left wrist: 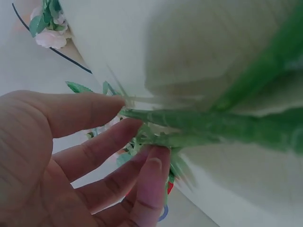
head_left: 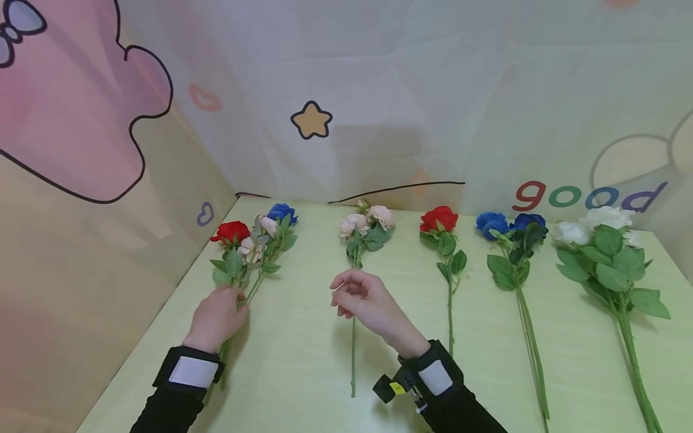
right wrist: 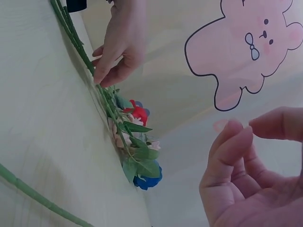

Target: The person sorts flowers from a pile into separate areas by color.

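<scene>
My left hand [head_left: 216,317] pinches the green stems [left wrist: 199,125] of a mixed bunch of artificial flowers at the table's left side, below the leaves. The bunch carries a red rose [head_left: 231,232], small pale pink blooms [head_left: 250,249] and a blue rose [head_left: 283,213]. In the left wrist view, thumb and fingertips meet the stems from both sides. My right hand [head_left: 373,307] hovers with loosely bent fingers over the stem of a pale pink spray [head_left: 354,225] and holds nothing. In the right wrist view, its thumb and index finger come close together over bare background.
Right of the pink spray lie a single red rose [head_left: 440,220], a pair of blue roses [head_left: 492,225] and a bunch of white roses [head_left: 574,233] on the pale table [head_left: 292,361]. A printed cloth wall [head_left: 260,120] stands behind and at the left.
</scene>
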`<state>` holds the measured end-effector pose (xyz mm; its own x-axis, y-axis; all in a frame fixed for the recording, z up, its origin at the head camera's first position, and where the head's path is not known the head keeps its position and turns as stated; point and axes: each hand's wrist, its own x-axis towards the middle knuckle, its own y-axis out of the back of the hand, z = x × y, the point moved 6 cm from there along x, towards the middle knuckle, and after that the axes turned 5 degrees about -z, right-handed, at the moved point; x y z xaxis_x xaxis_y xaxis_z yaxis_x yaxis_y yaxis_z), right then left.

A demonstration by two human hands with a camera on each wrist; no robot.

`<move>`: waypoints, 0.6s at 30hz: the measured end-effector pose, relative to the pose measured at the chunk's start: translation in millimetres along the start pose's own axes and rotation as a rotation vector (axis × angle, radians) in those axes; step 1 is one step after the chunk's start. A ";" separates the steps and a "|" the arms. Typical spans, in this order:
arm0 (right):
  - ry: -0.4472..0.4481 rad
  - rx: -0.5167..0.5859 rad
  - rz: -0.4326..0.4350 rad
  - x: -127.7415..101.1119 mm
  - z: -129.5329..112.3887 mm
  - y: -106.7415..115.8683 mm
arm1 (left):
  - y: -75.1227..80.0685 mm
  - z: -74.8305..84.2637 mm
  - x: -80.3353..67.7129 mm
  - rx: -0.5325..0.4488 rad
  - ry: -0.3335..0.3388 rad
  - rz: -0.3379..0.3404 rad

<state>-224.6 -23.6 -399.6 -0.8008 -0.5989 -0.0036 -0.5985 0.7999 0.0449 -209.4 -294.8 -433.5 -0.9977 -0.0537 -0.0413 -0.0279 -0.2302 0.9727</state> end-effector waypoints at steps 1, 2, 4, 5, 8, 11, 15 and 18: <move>0.002 -0.006 -0.004 0.3 0.2 -0.7 | 0.3 -0.2 0.3 0.002 0.003 0.001; 0.006 -0.012 -0.008 0.5 0.5 -1.3 | 0.5 -0.2 0.6 0.003 0.005 0.004; 0.010 -0.022 -0.009 1.0 1.2 -1.8 | 1.2 0.2 1.2 0.004 0.002 0.014; 0.011 -0.024 -0.008 1.2 1.7 -1.9 | 1.9 0.7 1.3 0.006 -0.003 0.024; 0.013 -0.032 -0.011 1.4 2.5 -2.4 | 2.9 1.1 1.9 0.007 -0.009 0.047; 0.017 -0.037 -0.022 2.0 3.3 -3.1 | 3.2 0.5 2.0 0.003 -0.005 0.060; 0.021 -0.044 -0.036 1.7 2.6 -3.8 | 3.1 -1.5 3.4 -0.009 0.006 0.068; 0.016 -0.049 -0.035 1.3 2.9 -3.8 | 2.2 -4.4 4.7 -0.020 0.023 0.072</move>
<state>-223.3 -27.4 -402.6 -0.7784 -0.6277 0.0100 -0.6242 0.7756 0.0938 -213.9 -299.8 -432.6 -0.9954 -0.0933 0.0229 0.0452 -0.2439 0.9688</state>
